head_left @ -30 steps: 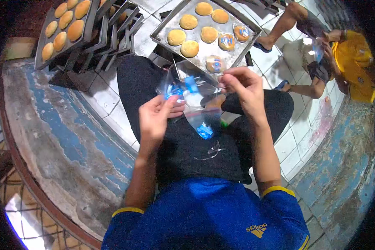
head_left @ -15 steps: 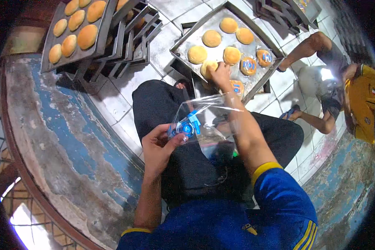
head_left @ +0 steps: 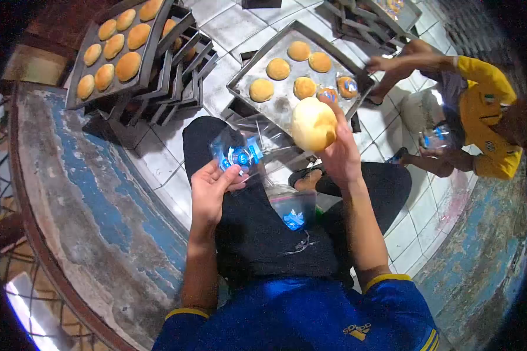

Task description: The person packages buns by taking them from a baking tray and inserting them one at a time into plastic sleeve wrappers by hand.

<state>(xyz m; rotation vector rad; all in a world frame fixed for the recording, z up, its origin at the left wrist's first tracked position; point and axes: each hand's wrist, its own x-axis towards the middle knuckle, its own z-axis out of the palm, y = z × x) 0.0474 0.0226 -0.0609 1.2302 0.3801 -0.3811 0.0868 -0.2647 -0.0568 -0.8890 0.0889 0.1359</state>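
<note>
My left hand (head_left: 212,188) pinches a clear plastic bag (head_left: 240,157) with blue printing, held over my left leg. In my right hand (head_left: 341,149) is a round bun (head_left: 311,124), pale on the side facing me and browner at its lower edge. It is raised beside the bag's right end and is outside it. Beyond my hands lies a metal tray (head_left: 235,88) with several loose buns (head_left: 278,69) and a few wrapped buns (head_left: 347,86); my right hand and bun cover part of its near side.
A stack of trays (head_left: 175,70) with buns on top stands at left. More trays (head_left: 357,29) are at the far right. Another person in a yellow shirt (head_left: 489,126) sits at right, holding a clear bag (head_left: 436,139). A bag with blue pieces (head_left: 294,217) lies on my lap.
My right hand has lifted a bun off the tray's near side and brought it back towards the bag. My left hand keeps its hold. The other person's arm now extends towards the tray.
</note>
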